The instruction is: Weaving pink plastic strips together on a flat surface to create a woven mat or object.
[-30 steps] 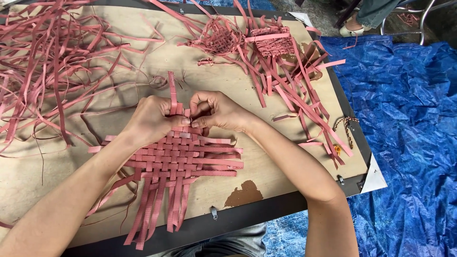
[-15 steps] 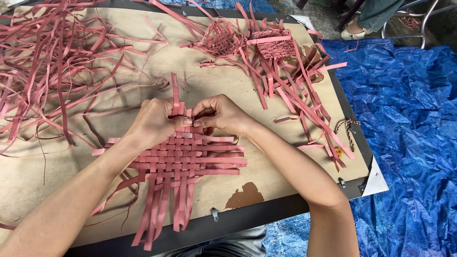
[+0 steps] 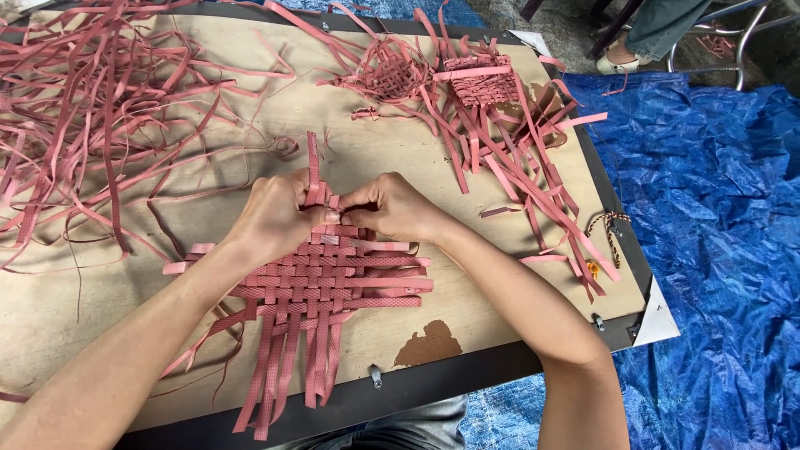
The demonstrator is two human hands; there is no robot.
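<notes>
Both hands point(image 3: 337, 212) pinch a strap point(image 3: 313, 167) of the woven mat point(image 3: 325, 279); fingertips apparently hidden.

The head camera looks steeply down, close over the wooden board point(image 3: 467, 300) and blue tarp point(image 3: 717, 250).

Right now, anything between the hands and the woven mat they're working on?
Nothing visible. The left hand and right hand already pinch the upright strip at the far edge of the pink woven mat. Loose strips lie off to the left.
</notes>
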